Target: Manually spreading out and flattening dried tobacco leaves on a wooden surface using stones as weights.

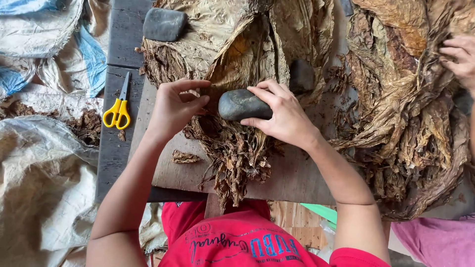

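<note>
A bundle of dried brown tobacco leaves (237, 148) lies on a wooden board (292, 173) in front of me, stems toward me. My right hand (282, 116) grips a smooth grey stone (240, 105) resting on the bundle. Just left of the stone, my left hand (175, 106) presses on the leaves with curled fingers, holding nothing that I can make out. Broad yellowish leaves (232, 39) spread out beyond the stone.
Yellow-handled scissors (118, 109) lie on the dark table at left. A second grey stone (164, 23) sits at the top, a third (301, 75) among the leaves. Another person's hand (460, 59) touches a large leaf pile (405, 113) at right. Woven sacks (44, 163) cover the left.
</note>
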